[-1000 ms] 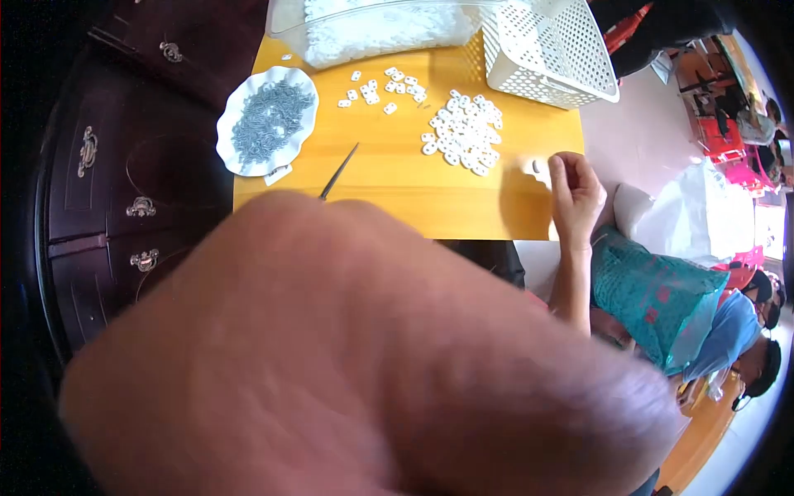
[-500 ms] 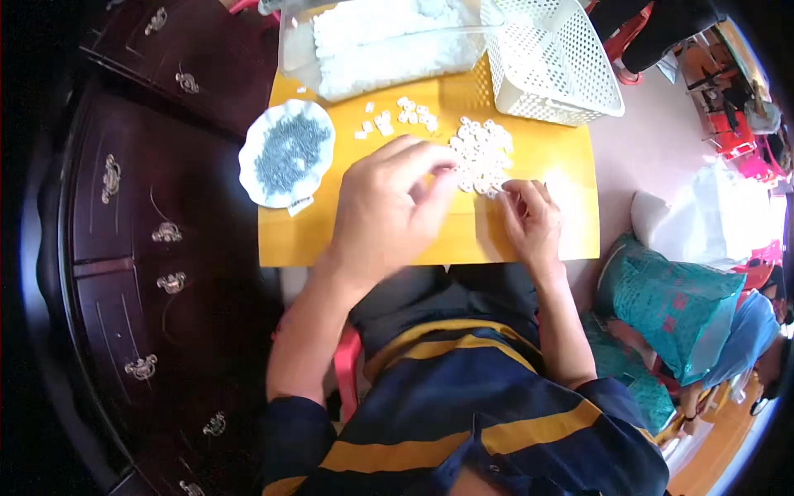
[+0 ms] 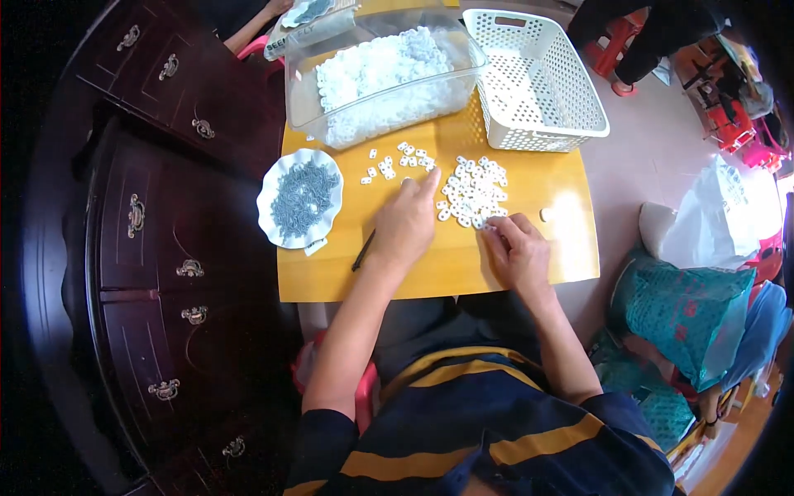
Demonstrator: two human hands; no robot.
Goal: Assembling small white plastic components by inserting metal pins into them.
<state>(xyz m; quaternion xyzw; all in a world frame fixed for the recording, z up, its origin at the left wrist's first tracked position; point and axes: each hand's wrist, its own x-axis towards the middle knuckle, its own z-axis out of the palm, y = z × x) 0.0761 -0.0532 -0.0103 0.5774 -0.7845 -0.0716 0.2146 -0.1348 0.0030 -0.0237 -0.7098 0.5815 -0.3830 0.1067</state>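
My left hand [image 3: 404, 221] reaches over the table, index finger stretched out and thumb apart. Its fingertip is at a loose group of small white pieces with dark holes [image 3: 387, 169]; nothing shows in its grasp. My right hand [image 3: 523, 250] pinches thumb against fingers at the near edge of a pile of similar white pieces [image 3: 475, 188]. A small white piece [image 3: 490, 225] shows at those fingertips, partly hidden. Left of my left hand stands a white scalloped plate [image 3: 266, 201] holding many small dark screws [image 3: 299, 194]. A slim black rod [image 3: 362, 251] lies beside my left wrist.
At the table's [image 3: 331, 277] far side stand a clear bin [image 3: 298, 91] heaped with white pieces and a white perforated basket [image 3: 550, 136]. Dark drawers [image 3: 165, 231] line the left. Teal sacks [image 3: 674, 310] sit on the floor at right. Other people are partly visible nearby.
My left hand has moved away from the pile and forward to the loose pieces, its index finger now extended. My right hand stays at the pile. The whole view has shifted slightly.
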